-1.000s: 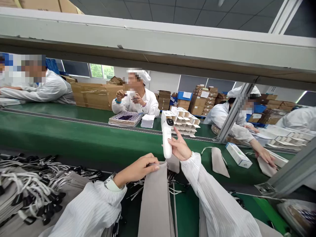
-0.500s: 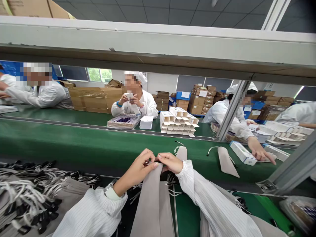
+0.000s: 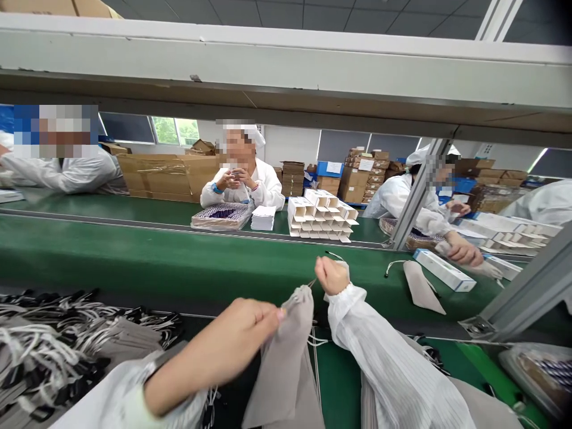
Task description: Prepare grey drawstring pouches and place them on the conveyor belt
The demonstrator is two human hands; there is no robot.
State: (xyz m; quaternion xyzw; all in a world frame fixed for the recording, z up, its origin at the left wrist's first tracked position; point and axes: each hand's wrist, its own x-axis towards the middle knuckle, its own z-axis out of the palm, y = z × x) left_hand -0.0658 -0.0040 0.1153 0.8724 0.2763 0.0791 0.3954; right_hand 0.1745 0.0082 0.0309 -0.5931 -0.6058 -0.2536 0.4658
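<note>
A grey drawstring pouch (image 3: 286, 363) hangs in front of me, its top gathered into folds. My left hand (image 3: 227, 339), blurred by motion, pinches the pouch by its side near the top. Just above and to the right, my right hand (image 3: 331, 276) is closed in a fist around the thin drawstring (image 3: 311, 283), which runs taut from the pouch's mouth. Below the held pouch lie other grey pouches, partly hidden by it. At the left is a heap of pouches (image 3: 120, 339) with white cords (image 3: 31, 339) and black ends.
Across my front runs a green conveyor belt (image 3: 134, 256) bearing another grey pouch (image 3: 422, 287) and a white box (image 3: 444, 271). Co-workers in white sit opposite, near stacked open cartons (image 3: 319, 217). A metal post (image 3: 527, 292) stands at right; a shelf (image 3: 268, 65) crosses overhead.
The pouch's flat top has become gathered. My right hand has moved up and right with the drawstring; my left has moved down and left. A co-worker's hand at right has drawn back leftward.
</note>
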